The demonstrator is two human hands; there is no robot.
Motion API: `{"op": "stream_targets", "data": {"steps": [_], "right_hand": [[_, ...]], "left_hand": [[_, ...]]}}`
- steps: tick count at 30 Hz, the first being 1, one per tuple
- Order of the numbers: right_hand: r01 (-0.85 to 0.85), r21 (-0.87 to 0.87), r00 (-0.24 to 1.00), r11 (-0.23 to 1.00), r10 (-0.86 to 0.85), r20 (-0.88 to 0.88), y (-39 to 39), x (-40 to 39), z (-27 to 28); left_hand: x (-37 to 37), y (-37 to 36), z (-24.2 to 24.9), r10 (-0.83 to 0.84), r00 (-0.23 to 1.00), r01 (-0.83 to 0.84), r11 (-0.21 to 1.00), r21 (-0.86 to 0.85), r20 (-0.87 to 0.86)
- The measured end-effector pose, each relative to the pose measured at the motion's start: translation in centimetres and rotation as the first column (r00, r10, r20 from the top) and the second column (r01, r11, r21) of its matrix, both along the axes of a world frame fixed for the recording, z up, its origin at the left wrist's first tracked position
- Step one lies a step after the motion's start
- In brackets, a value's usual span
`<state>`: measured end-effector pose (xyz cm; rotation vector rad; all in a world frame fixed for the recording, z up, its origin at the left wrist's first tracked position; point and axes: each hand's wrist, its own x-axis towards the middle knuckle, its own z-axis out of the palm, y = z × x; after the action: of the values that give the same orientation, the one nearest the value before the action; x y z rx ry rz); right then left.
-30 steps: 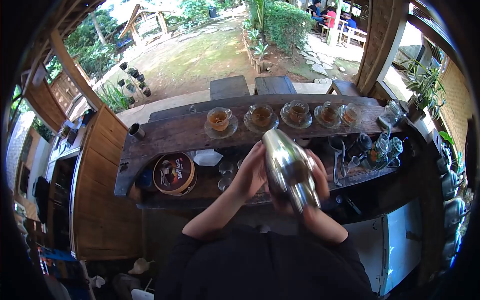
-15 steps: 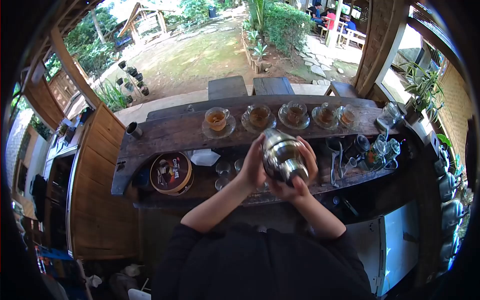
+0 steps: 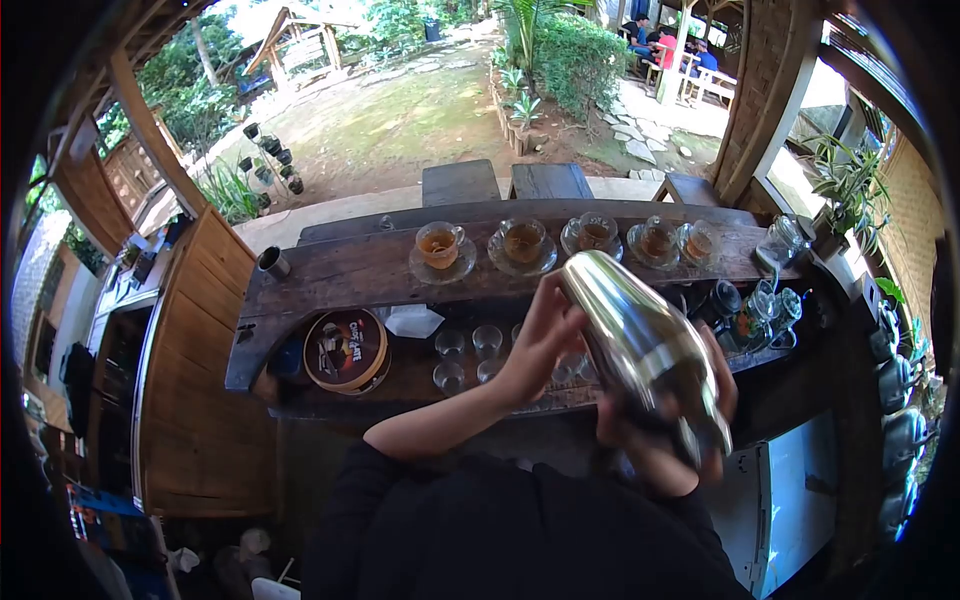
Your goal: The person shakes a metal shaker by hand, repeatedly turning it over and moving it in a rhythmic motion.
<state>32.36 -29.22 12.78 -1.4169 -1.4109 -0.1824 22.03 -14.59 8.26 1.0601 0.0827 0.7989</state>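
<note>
A shiny metal cocktail shaker (image 3: 640, 335) is tilted across the front of me, its broad base up toward the counter and its narrower end down at the right. My left hand (image 3: 545, 340) grips it near the base. Around the lower end wraps my right hand (image 3: 690, 420), slightly blurred and partly hidden behind the metal. Beyond the shaker, glass cups of amber drink on saucers line the wooden counter (image 3: 340, 262); the leftmost cup (image 3: 439, 246) has something floating in it. Small clear glasses (image 3: 487, 342) stand on the lower shelf, some behind my left forearm.
A round chocolate-labelled tin (image 3: 346, 350) lies on the lower shelf at left. A metal cup (image 3: 272, 262) stands at the counter's left end. Glass jars (image 3: 760, 310) crowd the right side. Dark stools (image 3: 552, 181) stand beyond the counter, and people (image 3: 668, 48) sit far off.
The shaker has swung from upright-facing to a long diagonal tilt, moving right and closer. Both hands have travelled with it, the right one lower. The view has shifted slightly.
</note>
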Motion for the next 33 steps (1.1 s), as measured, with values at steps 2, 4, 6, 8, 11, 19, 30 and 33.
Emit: {"op": "stream_targets", "data": {"steps": [2, 4, 6, 8, 11, 19, 30, 33], "right_hand": [[0.013, 0.012, 0.999, 1.000, -0.013, 0.031, 0.3, 0.0, 0.1], [0.041, 0.027, 0.995, 0.999, -0.044, 0.090, 0.3, -0.1, 0.0], [0.070, 0.053, 0.986, 0.996, -0.077, 0.148, 0.5, -0.3, -0.1], [0.011, 0.746, 0.933, 0.666, -0.276, 0.232, 8.8, 2.5, -3.1], [0.015, 0.233, 0.993, 0.972, -0.042, 0.110, 3.8, 2.9, -3.8], [-0.061, 0.508, 0.998, 0.859, 0.042, 0.049, 6.7, 2.5, -4.6], [0.113, -0.012, 0.978, 0.994, -0.109, 0.179, 1.3, -1.0, 0.1], [0.000, 0.398, 0.934, 0.917, -0.142, 0.328, 5.8, 1.0, -2.7]], "left_hand": [[-0.5, -1.3, 2.3, -0.037, 0.985, 0.005, 0.983, 0.186, 0.166], [-0.3, -1.5, 2.5, 0.083, 0.974, -0.131, 0.965, 0.228, 0.209], [0.4, 0.9, 0.7, 0.045, 0.999, -0.045, 0.998, -0.043, 0.009], [1.7, 2.8, -1.6, 0.024, 0.998, -0.014, 0.987, -0.163, 0.060], [1.2, 0.1, 0.4, 0.095, 0.996, -0.093, 0.987, -0.131, 0.004], [1.6, 2.7, -1.3, 0.127, 0.991, -0.124, 0.988, -0.091, 0.032], [0.0, 2.7, 0.3, -0.006, 0.996, 0.005, 1.000, 0.005, 0.094], [2.0, 3.5, -2.5, -0.007, 0.993, 0.032, 0.977, -0.213, 0.120]]}}
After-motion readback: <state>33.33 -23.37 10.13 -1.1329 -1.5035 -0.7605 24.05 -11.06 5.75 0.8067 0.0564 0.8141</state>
